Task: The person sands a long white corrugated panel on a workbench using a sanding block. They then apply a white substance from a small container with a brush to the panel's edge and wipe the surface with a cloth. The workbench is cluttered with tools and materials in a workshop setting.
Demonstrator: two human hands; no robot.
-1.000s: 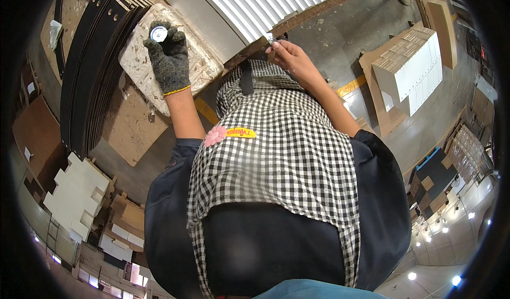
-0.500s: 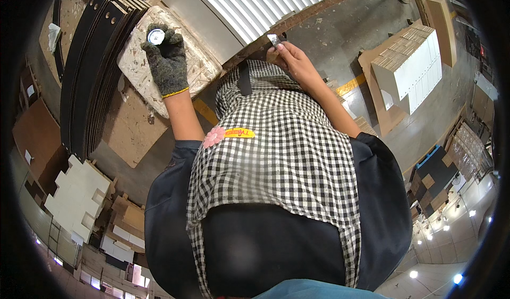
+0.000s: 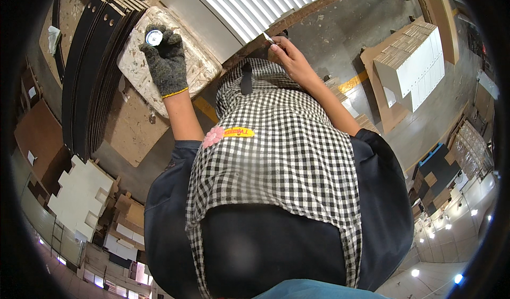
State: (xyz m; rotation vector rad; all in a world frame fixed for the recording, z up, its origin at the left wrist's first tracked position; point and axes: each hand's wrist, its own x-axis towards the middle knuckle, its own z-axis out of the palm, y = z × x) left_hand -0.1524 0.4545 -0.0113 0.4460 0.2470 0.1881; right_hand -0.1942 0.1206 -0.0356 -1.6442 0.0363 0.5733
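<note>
My left hand (image 3: 169, 68) wears a dark grey knit glove with a yellow cuff. Its fingers curl around a small round tub (image 3: 154, 37) with white in its top. My bare right hand (image 3: 295, 62) pinches a small, pale, blade-like tool (image 3: 268, 37), its tip pointing up and left. That tip is close to the lower edge of a stack of white strips (image 3: 260, 4), and whether it touches cannot be made out. Below the gloved hand lies a stained, whitish padded block (image 3: 199, 68).
Curved black boards (image 3: 87, 70) stand stacked at the left. Next to the strips is a grey panel (image 3: 199, 15). White panels (image 3: 417, 68) rest on cardboard at the right, beside yellow floor tape (image 3: 353, 81). A checked apron (image 3: 281, 155) covers my front.
My right hand has shifted slightly left and the tool has turned, so its tip now lies nearer the white strips. The left hand and tub have barely moved.
</note>
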